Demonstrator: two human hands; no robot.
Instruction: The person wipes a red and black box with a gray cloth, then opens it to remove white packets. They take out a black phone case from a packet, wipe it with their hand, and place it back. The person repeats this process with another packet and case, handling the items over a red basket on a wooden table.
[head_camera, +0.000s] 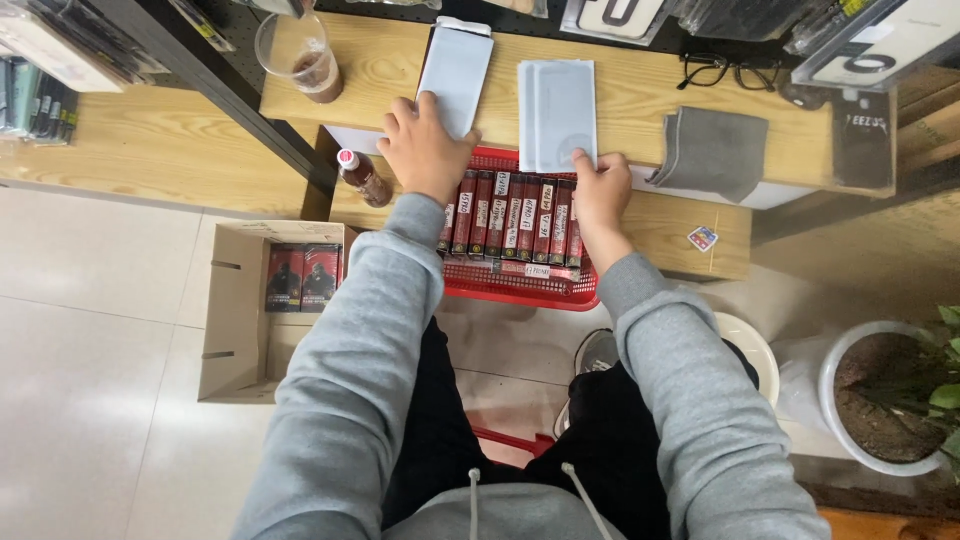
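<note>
The person sits facing a low wooden shelf (690, 225), with a red basket (520, 285) pulled close in front of the knees so both arms reach it easily. In the basket a row of dark red boxes (510, 215) stands on edge, spines up, packed side by side. The left hand (428, 150) lies half closed at the far left end of the row, fingers curled against a white packet (455, 72) lying on the upper shelf; whether it grips anything I cannot tell. The right hand (598, 190) pinches the near edge of a second white packet (557, 112). A cardboard box (235, 320) on the floor to the left holds more boxes, within arm's reach.
</note>
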